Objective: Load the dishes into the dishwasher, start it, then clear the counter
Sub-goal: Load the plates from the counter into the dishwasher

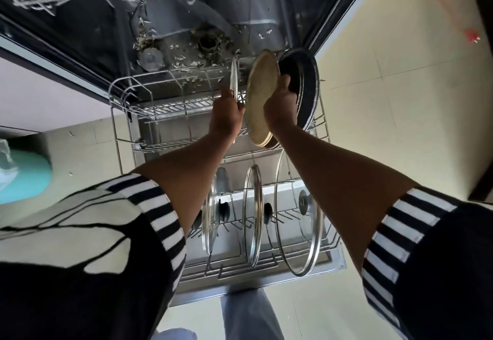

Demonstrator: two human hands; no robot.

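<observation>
right hand (280,110) gripping a tan plate (260,94) by its rim, plate upright on edge over the far end of the lower rack (117,91) | black pan (304,83) just right of it | left hand (226,115) pinching a thin lid (234,78) edge-on, just left | guessing the plate goes straight down between them

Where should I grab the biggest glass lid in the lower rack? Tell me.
Pinch the upper rim from straight above: the biggest glass lid stands on edge in the rack tines, so its rim is free while the knob faces sideways.

Wire rack (165,106) with upright glass lids (253,215)
</observation>
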